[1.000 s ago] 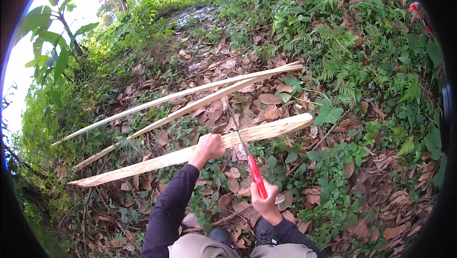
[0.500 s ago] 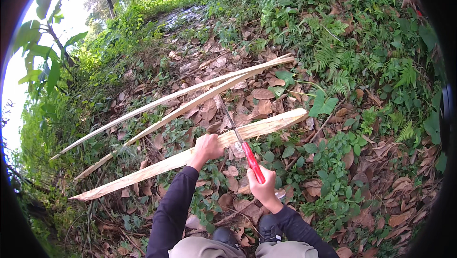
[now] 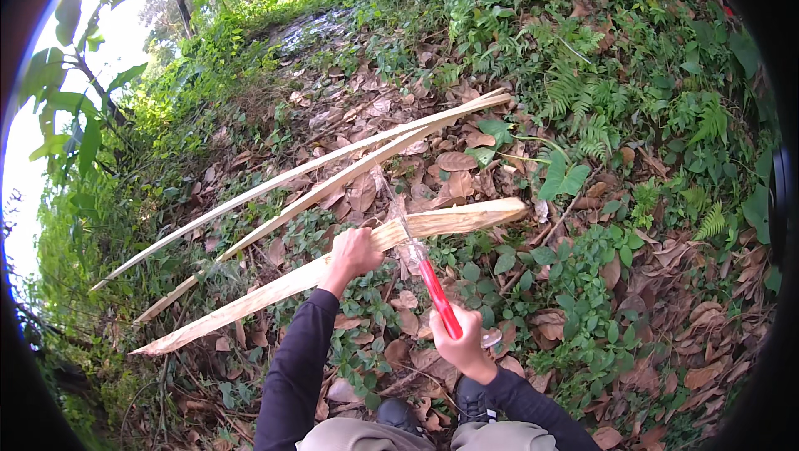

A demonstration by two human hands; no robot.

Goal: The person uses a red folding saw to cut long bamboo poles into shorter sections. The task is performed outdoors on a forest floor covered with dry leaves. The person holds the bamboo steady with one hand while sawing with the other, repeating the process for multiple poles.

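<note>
A long pale split-wood pole (image 3: 250, 303) slants up to the right in front of me. My left hand (image 3: 355, 252) is closed round it near its middle. Just right of that grip, the narrow blade of a red-handled machete (image 3: 437, 294) meets the pole; its far part is blurred against the leaves. My right hand (image 3: 462, 336) is wrapped round the lower end of the red handle, which lies on the near side of the pole. The pole's right end is tapered.
Two more long pale wood strips (image 3: 287, 216) lie beyond the pole, overlapping at their right end. Brown dry leaves (image 3: 454, 185) and low green plants cover the sloping ground. A large heart-shaped leaf (image 3: 563, 178) stands near the pole's right end. My shoes (image 3: 473, 401) are close below my hands.
The machete has shifted toward me and slightly down along its length. The pole's right end has dropped a little and its lit face looks turned. Both grips stay the same.
</note>
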